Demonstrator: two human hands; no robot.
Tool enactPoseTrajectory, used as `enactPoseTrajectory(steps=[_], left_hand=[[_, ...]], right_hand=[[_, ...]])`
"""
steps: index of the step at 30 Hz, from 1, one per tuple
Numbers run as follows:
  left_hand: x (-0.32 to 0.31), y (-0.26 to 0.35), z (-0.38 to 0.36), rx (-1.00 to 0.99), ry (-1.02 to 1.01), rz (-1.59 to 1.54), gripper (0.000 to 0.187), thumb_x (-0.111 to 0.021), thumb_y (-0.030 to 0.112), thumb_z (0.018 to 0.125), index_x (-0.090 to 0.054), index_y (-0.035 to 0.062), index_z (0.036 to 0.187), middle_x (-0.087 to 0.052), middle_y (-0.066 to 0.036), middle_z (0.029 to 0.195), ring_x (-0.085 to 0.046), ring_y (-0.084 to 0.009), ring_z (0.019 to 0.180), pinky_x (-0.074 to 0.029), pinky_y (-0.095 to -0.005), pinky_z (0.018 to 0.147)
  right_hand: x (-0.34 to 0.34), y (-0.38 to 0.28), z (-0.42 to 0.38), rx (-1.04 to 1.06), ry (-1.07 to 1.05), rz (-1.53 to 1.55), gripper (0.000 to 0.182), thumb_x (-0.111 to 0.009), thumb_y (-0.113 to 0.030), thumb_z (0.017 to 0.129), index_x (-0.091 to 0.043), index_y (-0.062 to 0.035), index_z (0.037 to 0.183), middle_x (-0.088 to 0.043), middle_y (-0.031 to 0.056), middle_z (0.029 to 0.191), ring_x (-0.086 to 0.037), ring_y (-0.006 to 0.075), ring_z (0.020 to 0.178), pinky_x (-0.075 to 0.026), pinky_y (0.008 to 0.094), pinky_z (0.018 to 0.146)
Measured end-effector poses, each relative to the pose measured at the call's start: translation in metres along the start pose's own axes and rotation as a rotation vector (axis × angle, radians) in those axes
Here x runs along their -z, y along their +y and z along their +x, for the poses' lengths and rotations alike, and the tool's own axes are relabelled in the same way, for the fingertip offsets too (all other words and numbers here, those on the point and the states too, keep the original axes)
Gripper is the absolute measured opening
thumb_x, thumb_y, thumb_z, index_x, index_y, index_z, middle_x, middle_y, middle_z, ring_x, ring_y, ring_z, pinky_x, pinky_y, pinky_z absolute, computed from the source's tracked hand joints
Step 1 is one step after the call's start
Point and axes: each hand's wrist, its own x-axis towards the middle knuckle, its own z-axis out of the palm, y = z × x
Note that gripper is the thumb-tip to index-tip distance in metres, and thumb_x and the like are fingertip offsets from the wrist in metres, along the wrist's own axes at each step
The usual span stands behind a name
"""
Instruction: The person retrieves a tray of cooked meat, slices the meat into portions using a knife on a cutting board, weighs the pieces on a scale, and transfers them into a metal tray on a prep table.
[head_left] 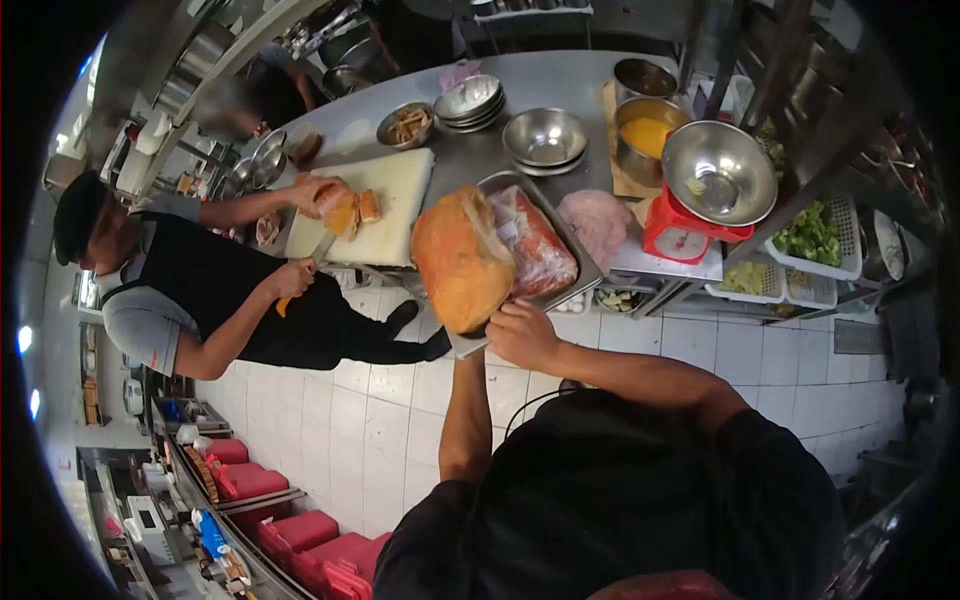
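Note:
A metal tray (592,284) is tilted in front of me against the edge of the steel table. On it lie a large orange chunk (459,262), apparently meat, and a red, plastic-wrapped block of meat (536,245). My right hand (522,333) is closed at the tray's near rim, beside the lower corner of the orange chunk. My left forearm (467,420) reaches up under the tray's near left corner, where the fingers are hidden.
At left a co-worker (230,285) holds a knife (323,246) and orange pieces (343,210) on a white cutting board (400,195). Steel bowls (545,137), a pot of yellow liquid (650,140) and a red scale (677,235) stand on the table. Red containers (300,530) line the lower left.

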Motion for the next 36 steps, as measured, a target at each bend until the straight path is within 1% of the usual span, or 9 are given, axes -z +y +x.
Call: enactPoseTrajectory(steps=[6,10,20,22,24,26,30,32,36], left_hand=[[0.027,0.034,0.004,0.2,-0.087,-0.19,0.058,-0.035,0.053,0.095,-0.045,0.0089,0.131,-0.053,-0.013,0.129,-0.052,-0.0277,0.116,-0.044,-0.042,0.097],[-0.004,0.055,-0.047,0.289,0.173,-0.14,0.054,-0.04,0.051,0.095,-0.045,0.0115,0.131,-0.05,-0.01,0.127,-0.048,-0.0239,0.114,-0.043,-0.0398,0.095],[-0.031,0.064,-0.026,0.163,0.285,0.098,0.064,-0.053,0.042,0.094,-0.031,0.0032,0.14,-0.036,-0.013,0.139,-0.042,-0.0238,0.119,-0.038,-0.0372,0.099],[-0.041,0.071,-0.025,0.166,0.481,0.176,0.066,-0.054,0.04,0.093,-0.029,0.0029,0.142,-0.034,-0.013,0.142,-0.041,-0.0227,0.121,-0.037,-0.0395,0.098],[-0.055,0.077,-0.033,-0.143,0.622,0.671,0.063,-0.057,0.036,0.093,-0.032,0.0036,0.141,-0.041,-0.013,0.137,-0.044,-0.0223,0.119,-0.038,-0.0421,0.096],[-0.084,0.086,-0.049,-0.246,0.523,0.693,0.061,-0.057,0.032,0.093,-0.033,0.003,0.141,-0.045,-0.016,0.136,-0.043,-0.0247,0.125,-0.041,-0.0396,0.095],[-0.112,0.067,-0.072,-0.309,0.24,0.817,0.048,-0.057,0.02,0.094,-0.044,-0.0029,0.133,-0.056,-0.009,0.12,-0.056,-0.0148,0.103,-0.047,-0.0323,0.086],[-0.112,0.043,-0.084,-0.158,0.1,0.86,0.04,-0.06,0.016,0.092,-0.051,-0.0038,0.125,-0.061,-0.006,0.104,-0.056,-0.0114,0.091,-0.045,-0.0244,0.082],[-0.127,-0.021,-0.11,0.05,-0.078,0.98,0.035,-0.062,0.013,0.09,-0.055,-0.0045,0.12,-0.063,-0.007,0.102,-0.059,-0.0126,0.092,-0.046,-0.0243,0.081]], right_hand=[[-0.036,0.008,0.022,-0.154,-0.06,0.027,0.018,-0.07,-0.019,0.058,-0.06,-0.0078,0.067,-0.057,0.0057,0.08,-0.057,0.0234,0.081,-0.045,0.0385,0.072],[-0.059,0.018,0.029,-0.183,-0.057,0.055,0.018,-0.069,-0.018,0.058,-0.061,-0.0071,0.069,-0.059,0.0061,0.08,-0.058,0.0242,0.083,-0.045,0.0391,0.073],[-0.063,0.037,0.06,-0.263,-0.104,-0.002,0.017,-0.072,-0.019,0.063,-0.061,-0.0082,0.071,-0.059,0.0071,0.079,-0.059,0.025,0.086,-0.039,0.0397,0.079],[-0.031,0.03,0.05,-0.262,0.036,0.077,0.017,-0.073,-0.02,0.069,-0.064,-0.0074,0.075,-0.061,0.0081,0.079,-0.059,0.0257,0.084,-0.04,0.0388,0.078],[-0.006,0.026,0.024,-0.344,0.058,0.124,0.017,-0.071,-0.021,0.071,-0.064,-0.007,0.077,-0.061,0.0094,0.079,-0.059,0.0278,0.082,-0.041,0.0402,0.078],[0.019,0.028,-0.01,-0.473,0.069,0.178,0.018,-0.07,-0.022,0.073,-0.066,-0.0059,0.08,-0.062,0.0116,0.079,-0.06,0.0306,0.079,-0.043,0.0417,0.076],[0.05,0.042,-0.093,-0.74,-0.003,0.289,0.018,-0.071,-0.02,0.075,-0.069,-0.0038,0.083,-0.066,0.0143,0.081,-0.063,0.0324,0.075,-0.048,0.0413,0.07],[0.066,0.045,-0.133,-0.803,-0.006,0.256,0.017,-0.07,-0.019,0.075,-0.069,-0.0036,0.082,-0.066,0.015,0.08,-0.064,0.0324,0.074,-0.05,0.0405,0.069],[0.107,0.041,-0.208,-0.984,-0.068,0.161,0.016,-0.07,-0.018,0.075,-0.07,-0.0035,0.082,-0.067,0.0157,0.078,-0.065,0.0316,0.074,-0.052,0.0393,0.069]])
